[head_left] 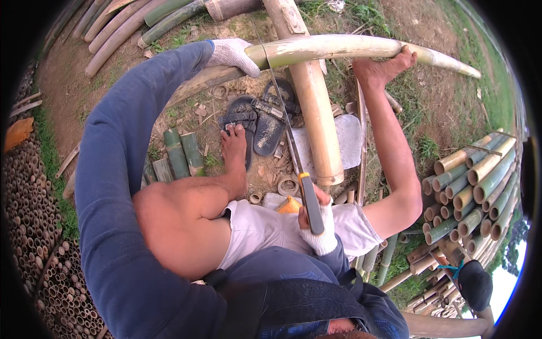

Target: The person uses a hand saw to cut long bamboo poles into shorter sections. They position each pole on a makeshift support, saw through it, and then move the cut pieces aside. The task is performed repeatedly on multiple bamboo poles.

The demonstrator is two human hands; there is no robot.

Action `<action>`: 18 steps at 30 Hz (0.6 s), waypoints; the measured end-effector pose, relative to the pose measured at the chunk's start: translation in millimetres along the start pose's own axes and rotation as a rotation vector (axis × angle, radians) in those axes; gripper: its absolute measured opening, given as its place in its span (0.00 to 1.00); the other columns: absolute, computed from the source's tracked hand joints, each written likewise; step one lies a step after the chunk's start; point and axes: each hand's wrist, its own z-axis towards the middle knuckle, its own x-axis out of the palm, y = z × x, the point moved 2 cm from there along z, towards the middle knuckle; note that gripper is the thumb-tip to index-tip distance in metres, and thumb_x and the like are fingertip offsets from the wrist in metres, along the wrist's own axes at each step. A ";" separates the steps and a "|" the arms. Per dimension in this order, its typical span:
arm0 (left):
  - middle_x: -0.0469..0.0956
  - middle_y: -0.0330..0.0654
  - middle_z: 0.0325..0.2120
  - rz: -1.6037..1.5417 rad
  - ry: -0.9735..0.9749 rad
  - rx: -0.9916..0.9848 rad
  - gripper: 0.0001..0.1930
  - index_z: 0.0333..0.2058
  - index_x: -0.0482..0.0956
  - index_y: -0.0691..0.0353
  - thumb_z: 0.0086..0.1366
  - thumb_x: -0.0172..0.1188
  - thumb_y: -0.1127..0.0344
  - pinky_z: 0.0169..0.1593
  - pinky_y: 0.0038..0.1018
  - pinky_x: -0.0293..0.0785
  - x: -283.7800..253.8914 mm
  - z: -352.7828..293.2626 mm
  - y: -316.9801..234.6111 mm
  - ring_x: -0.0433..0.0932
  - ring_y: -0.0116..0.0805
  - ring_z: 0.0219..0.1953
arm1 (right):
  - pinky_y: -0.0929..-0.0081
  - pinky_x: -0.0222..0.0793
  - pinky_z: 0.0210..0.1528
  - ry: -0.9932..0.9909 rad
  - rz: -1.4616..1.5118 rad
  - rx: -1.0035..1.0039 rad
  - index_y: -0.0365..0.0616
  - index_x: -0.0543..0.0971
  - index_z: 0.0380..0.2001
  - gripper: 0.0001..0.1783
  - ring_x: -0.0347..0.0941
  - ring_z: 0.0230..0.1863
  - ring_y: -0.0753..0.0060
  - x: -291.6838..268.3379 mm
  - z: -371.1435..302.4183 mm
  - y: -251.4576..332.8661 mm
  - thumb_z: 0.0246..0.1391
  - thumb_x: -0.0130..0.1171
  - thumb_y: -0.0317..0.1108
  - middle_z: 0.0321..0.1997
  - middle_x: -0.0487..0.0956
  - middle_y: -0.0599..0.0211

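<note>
A long pale bamboo pole (339, 46) lies crosswise over a thicker bamboo log (320, 121). My left hand (234, 55), in a white knitted glove, grips the pole left of the saw blade. My right hand (317, 223), in a glove with bare fingertips showing, is wrapped round the grey and yellow handle of a handsaw (288, 124). The long thin blade reaches away from me and crosses the pole just right of my left hand; how deep it sits in the bamboo cannot be told. My bare right foot (381, 66) presses against the pole farther right.
My left foot (234, 148) rests by black sandals (268, 127). Short green bamboo pieces (176, 152) stand left of it. Bamboo stacks lie at the right (480, 186), far left (121, 31) and left edge (34, 226). A dark cap (474, 285) hangs at lower right.
</note>
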 end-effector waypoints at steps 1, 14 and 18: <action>0.88 0.43 0.44 0.019 -0.005 0.005 0.34 0.55 0.87 0.64 0.53 0.84 0.50 0.54 0.33 0.80 -0.8 1.5 3.0 0.85 0.34 0.46 | 0.84 0.77 0.39 -0.033 0.068 -0.034 0.43 0.74 0.68 0.22 0.84 0.42 0.81 -7.5 -16.2 0.7 0.75 0.59 0.30 0.51 0.84 0.62; 0.89 0.44 0.45 0.011 0.015 -0.054 0.37 0.57 0.87 0.63 0.52 0.85 0.48 0.53 0.35 0.81 -1.0 -5.1 -5.9 0.86 0.38 0.46 | 0.73 0.77 0.57 -0.019 0.101 -0.041 0.41 0.71 0.72 0.36 0.80 0.49 0.69 60.3 144.0 -30.9 0.60 0.63 0.19 0.54 0.81 0.59; 0.88 0.44 0.47 0.025 0.017 -0.014 0.38 0.61 0.84 0.64 0.55 0.85 0.51 0.56 0.32 0.81 0.1 -7.4 11.2 0.86 0.34 0.48 | 0.75 0.76 0.54 0.045 0.174 0.152 0.41 0.71 0.73 0.37 0.78 0.45 0.75 1.9 -5.6 -6.4 0.60 0.62 0.17 0.50 0.79 0.62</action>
